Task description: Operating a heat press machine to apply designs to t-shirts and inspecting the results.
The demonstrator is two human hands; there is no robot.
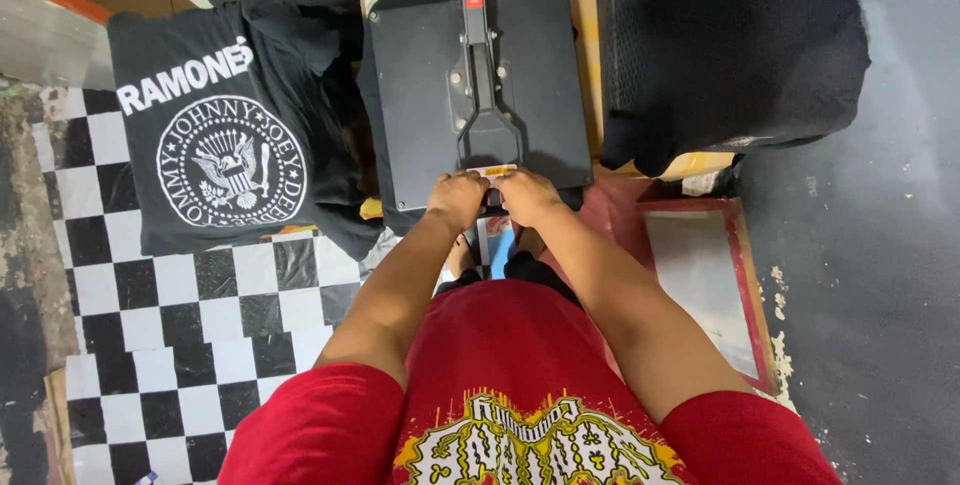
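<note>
A black heat press (420, 95) stands in front of me with its flat top plate lowered. Both my hands grip its handle at the near edge: my left hand (457, 199) on the left part, my right hand (526, 196) on the right part, fingers curled over the bar. A yellow tag on the handle (497, 171) shows between them. The handle arm (474, 65) runs up the middle of the plate. A black garment edge sticks out under the plate.
A black T-shirt with a white round print (215, 135) lies to the left on a black-and-white checkered surface (150, 315). A pile of black shirts (730, 45) sits at the right. A red-framed panel (700, 275) lies at the lower right on dark floor.
</note>
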